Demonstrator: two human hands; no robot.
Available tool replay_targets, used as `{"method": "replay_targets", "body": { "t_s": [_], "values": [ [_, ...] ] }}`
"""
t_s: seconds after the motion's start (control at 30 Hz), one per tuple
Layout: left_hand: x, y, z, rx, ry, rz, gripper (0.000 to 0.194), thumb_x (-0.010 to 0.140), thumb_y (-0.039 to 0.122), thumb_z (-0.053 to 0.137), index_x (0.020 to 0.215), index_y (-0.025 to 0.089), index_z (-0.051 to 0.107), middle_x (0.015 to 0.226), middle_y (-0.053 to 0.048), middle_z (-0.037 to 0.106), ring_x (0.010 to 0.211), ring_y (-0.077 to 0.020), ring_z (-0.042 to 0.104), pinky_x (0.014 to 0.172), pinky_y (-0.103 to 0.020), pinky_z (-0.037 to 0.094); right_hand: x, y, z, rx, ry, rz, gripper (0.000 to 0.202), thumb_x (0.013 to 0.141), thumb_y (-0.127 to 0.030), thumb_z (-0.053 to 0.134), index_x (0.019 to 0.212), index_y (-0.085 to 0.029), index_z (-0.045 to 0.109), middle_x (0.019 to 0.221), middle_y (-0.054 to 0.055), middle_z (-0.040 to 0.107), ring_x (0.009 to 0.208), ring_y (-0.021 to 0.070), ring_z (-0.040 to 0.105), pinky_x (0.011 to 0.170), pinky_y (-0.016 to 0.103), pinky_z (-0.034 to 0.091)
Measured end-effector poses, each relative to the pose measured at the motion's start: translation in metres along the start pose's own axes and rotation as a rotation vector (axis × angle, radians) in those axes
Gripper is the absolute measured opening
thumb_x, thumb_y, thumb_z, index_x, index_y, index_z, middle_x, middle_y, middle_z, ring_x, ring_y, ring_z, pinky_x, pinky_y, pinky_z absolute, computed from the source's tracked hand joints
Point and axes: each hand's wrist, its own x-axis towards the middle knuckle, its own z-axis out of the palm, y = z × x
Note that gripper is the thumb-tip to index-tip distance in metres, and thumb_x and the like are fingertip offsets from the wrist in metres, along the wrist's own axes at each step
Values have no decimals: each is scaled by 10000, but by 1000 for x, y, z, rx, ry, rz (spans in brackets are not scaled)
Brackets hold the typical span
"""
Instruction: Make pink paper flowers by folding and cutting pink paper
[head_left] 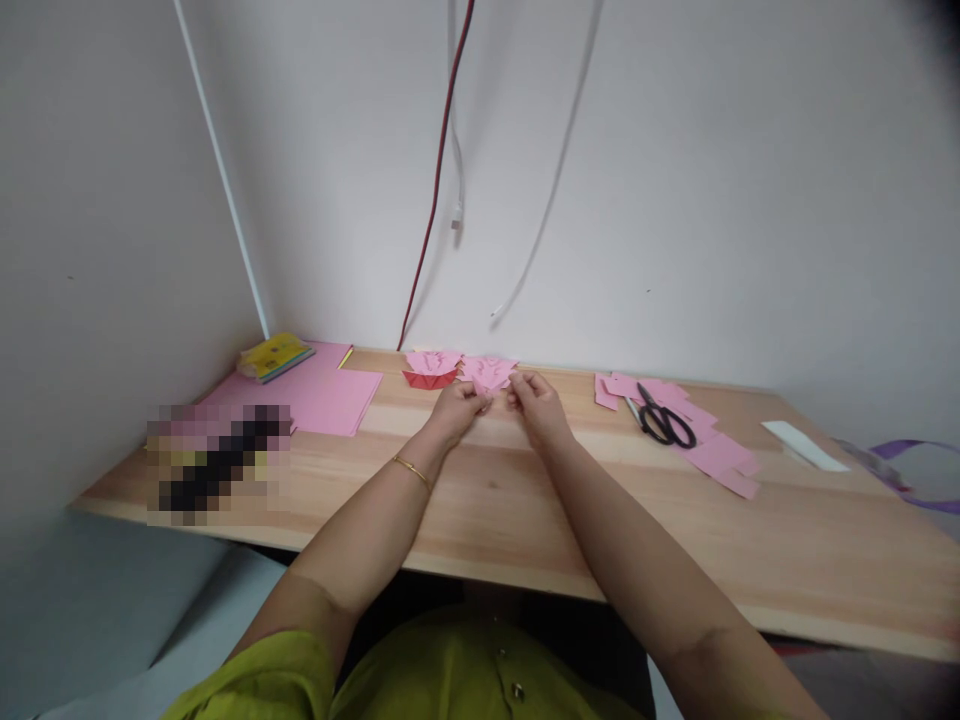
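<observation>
Both hands reach to the back of the wooden table, at a folded pink paper piece point(489, 372) near the wall. My left hand point(456, 414) is closed, thumb and fingers pinching the near edge of this pink paper. On its right edge, my right hand point(538, 405) is closed too, fingertips pinched together; the exact grip is too small to make out. Just left of it lie more pleated pink paper pieces point(433, 361), and in front of those a folded red paper strip point(429, 380).
Black-handled scissors point(666, 424) lie on scattered pink paper pieces point(721, 456) at the right, near a white strip point(804, 446). Pink sheets point(341, 400) and a yellow packet point(276, 356) are at the left, behind a blurred-out dark object point(225, 458). Cables point(439, 180) hang down the wall.
</observation>
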Motion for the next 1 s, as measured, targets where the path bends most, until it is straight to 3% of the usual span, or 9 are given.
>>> {"method": "replay_targets", "body": {
  "t_s": [0.1, 0.3, 0.43, 0.7, 1.0],
  "values": [
    [1, -1, 1, -53, -29, -11, 265, 626, 311, 725, 538, 140, 543, 536, 22, 508, 551, -85, 441, 580, -239, 334, -4, -1, 5, -98, -105, -27, 288, 742, -458, 645, 774, -184, 559, 647, -22, 532, 601, 114, 483, 601, 241, 399],
    [-3, 4, 4, -295, -146, -125, 326, 557, 305, 809, 690, 129, 569, 698, -24, 644, 652, -110, 590, 666, -255, 455, -6, -4, 5, -65, -97, -35, 275, 765, -451, 622, 730, -186, 558, 631, -16, 559, 596, 120, 504, 602, 249, 410],
    [-4, 3, 3, -257, -123, -210, 341, 564, 275, 818, 612, 130, 513, 680, -50, 659, 641, -127, 629, 667, -272, 494, -4, -2, 3, -47, -60, -31, 277, 775, -454, 621, 727, -191, 552, 598, -33, 530, 562, 109, 480, 586, 244, 400],
    [-2, 1, 2, -179, -90, -133, 249, 593, 258, 789, 638, 113, 592, 585, -20, 638, 536, -95, 588, 585, -236, 479, -6, -1, 7, -79, -139, -6, 260, 681, -415, 706, 740, -180, 614, 690, 7, 641, 657, 150, 572, 641, 276, 443],
    [-4, 4, 3, -164, -168, -140, 230, 620, 282, 758, 663, 104, 620, 624, -42, 654, 559, -111, 600, 618, -264, 489, -6, -2, 6, -62, -69, -27, 274, 745, -419, 648, 644, -184, 548, 584, -26, 544, 572, 117, 492, 587, 252, 390]
  ]
}}
